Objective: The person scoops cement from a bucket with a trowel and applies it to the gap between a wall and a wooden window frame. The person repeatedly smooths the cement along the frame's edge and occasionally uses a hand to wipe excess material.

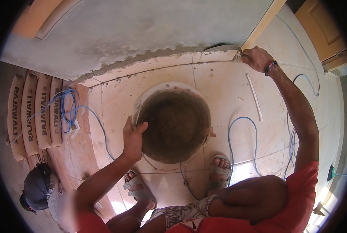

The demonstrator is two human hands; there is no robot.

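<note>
My left hand point(133, 139) grips the left rim of a large pale bucket point(171, 85), whose inside is coated with grey mortar point(173, 124). It stands on the floor tiles in front of me. Up at the base of the grey plastered wall, my right hand point(258, 59) is closed on a trowel, whose metal blade point(220, 47) lies along the top edge of the tiled skirting point(150, 68), by a wooden door frame point(259, 27). Rough fresh mortar runs along that edge. A thin white strip point(254, 97) lies on the tiles right of the bucket.
Several brown sacks point(43, 112) lie at left beside a coiled blue hose point(67, 108), with a dark fabric bundle point(37, 186) below them. Loops of blue hose point(241, 118) cross the tiles at right, around my sandalled feet. A wooden door point(317, 23) is at upper right.
</note>
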